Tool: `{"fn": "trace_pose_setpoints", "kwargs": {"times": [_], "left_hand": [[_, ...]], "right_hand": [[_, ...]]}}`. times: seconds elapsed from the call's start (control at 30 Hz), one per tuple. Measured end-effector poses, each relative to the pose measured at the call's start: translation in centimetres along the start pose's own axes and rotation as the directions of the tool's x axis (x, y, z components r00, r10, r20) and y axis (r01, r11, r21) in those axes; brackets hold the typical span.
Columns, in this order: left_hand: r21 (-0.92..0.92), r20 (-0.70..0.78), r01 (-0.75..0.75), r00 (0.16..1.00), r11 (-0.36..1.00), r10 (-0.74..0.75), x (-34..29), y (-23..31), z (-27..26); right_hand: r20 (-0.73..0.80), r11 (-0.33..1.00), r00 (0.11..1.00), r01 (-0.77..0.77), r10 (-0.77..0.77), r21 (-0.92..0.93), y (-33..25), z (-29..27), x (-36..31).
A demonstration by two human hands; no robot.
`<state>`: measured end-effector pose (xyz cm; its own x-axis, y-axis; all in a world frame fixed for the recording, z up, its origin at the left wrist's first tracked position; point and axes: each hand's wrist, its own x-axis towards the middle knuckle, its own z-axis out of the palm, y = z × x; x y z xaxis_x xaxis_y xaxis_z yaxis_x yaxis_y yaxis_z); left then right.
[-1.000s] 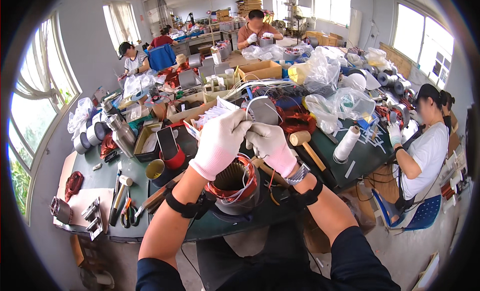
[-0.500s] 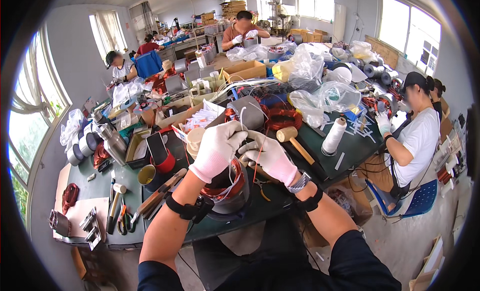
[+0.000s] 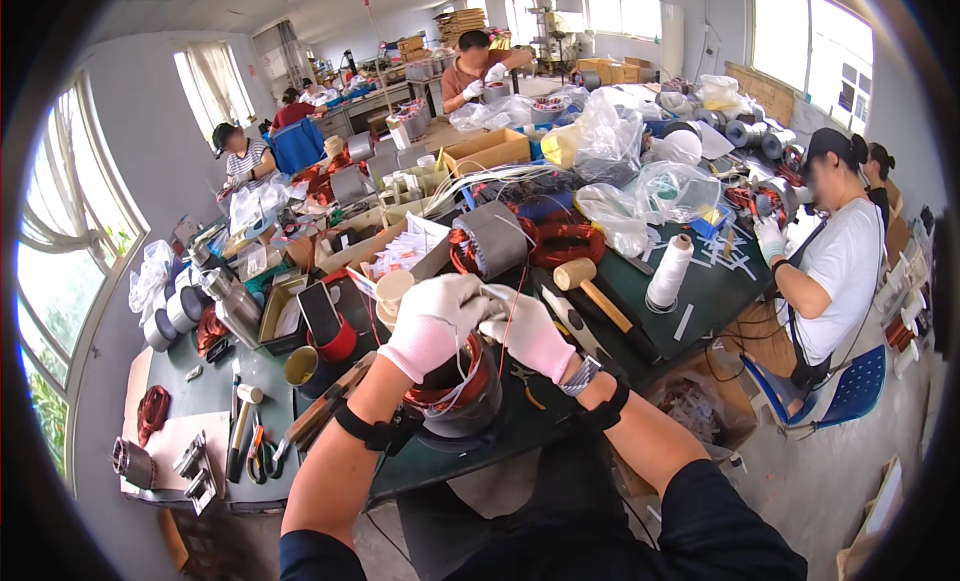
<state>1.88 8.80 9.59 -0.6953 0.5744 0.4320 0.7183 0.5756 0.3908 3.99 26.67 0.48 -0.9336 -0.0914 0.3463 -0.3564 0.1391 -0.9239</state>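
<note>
By the surface's [image 3: 405, 467] front edge, windings [image 3: 487, 373] already line the stator [image 3: 470, 419]; the left hand [image 3: 437, 321] pinches a still-loose white sleeve [image 3: 462, 365] (the right hand [image 3: 533, 336] curls, its hold unclear from here).

On the table [image 3: 725, 301], a wound core [image 3: 472, 421] stands directly before me, my left hand [image 3: 435, 321] and right hand [image 3: 535, 333] above it; a second core [image 3: 495, 239] lies behind my hands, a box of slips [image 3: 405, 251] to its left. To my right lies a mallet [image 3: 575, 274], with a thread spool [image 3: 670, 271] beyond it. To my left: phone [image 3: 318, 311], cup [image 3: 300, 365] nearer me, then a hammer [image 3: 249, 393], and farther left metal fittings [image 3: 195, 463] on a cardboard sheet [image 3: 215, 426].
</note>
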Motion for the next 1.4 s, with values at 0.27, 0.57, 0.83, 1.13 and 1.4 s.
{"fn": "trace_pose_setpoints", "kwargs": {"times": [0.27, 0.57, 0.83, 1.13, 1.4], "left_hand": [[0.113, -0.015, 0.015, 1.0, 0.994, -0.013, 0.2, 0.0, 0.8], [0.173, 0.009, -0.033, 0.999, 0.984, 0.032, -0.5, 1.0, -0.4], [0.113, 0.056, -0.081, 0.996, 0.99, 0.075, 0.0, 1.4, -0.2], [0.201, 0.238, -0.131, 0.968, 0.971, 0.082, -0.6, -0.1, 0.7], [-0.108, -0.08, 0.081, 0.993, 0.991, -0.09, -5.8, 0.5, -3.4]], "right_hand": [[-0.013, 0.992, 1.0, -0.025, 0.027, 0.122, -0.1, -0.6, -0.2], [-0.058, 0.979, 0.979, 0.194, -0.197, -0.06, -5.6, -1.3, -0.4], [-0.184, 0.722, 0.722, 0.565, -0.667, -0.4, -11.1, -4.0, 0.4], [-0.239, 0.802, 0.783, 0.479, -0.574, -0.356, -12.1, -4.1, -0.7], [-0.165, 0.976, 0.968, 0.165, -0.188, -0.143, -5.9, -6.6, -2.8]]}}
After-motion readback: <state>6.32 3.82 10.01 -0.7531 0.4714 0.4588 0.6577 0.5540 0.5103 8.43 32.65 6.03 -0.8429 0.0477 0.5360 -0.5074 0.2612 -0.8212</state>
